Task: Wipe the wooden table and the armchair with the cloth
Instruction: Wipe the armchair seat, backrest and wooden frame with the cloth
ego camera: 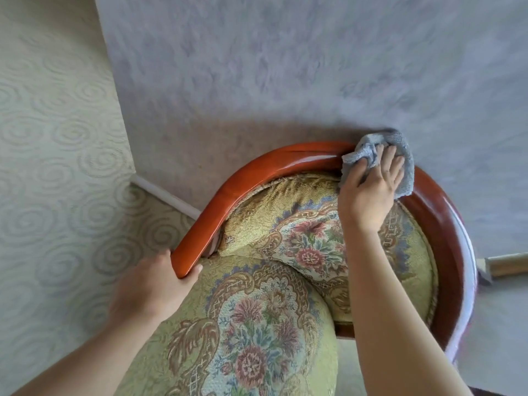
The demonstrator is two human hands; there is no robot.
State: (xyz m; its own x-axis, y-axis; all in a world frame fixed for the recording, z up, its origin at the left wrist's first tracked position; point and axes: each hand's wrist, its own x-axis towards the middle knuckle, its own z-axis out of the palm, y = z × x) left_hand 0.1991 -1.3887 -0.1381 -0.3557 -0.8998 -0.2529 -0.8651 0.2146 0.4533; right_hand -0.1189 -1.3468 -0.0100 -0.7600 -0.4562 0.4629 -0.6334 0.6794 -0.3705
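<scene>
The armchair [257, 178] fills the lower middle of the head view: a curved, glossy red-brown wooden rail around floral green upholstery. My right hand [371, 187] lies flat on a crumpled blue-grey cloth [400, 150], pressing it against the top of the rail at the chair's back, close to the wall. My left hand [154, 287] grips the near left end of the rail, fingers wrapped under it. The wooden table is not in view.
A lilac wall [285, 67] stands right behind the chair and a pale swirl-patterned wall [51, 138] is to the left. A white skirting board [168, 198] runs along the corner. At the right edge a wooden bar [505, 264] pokes in.
</scene>
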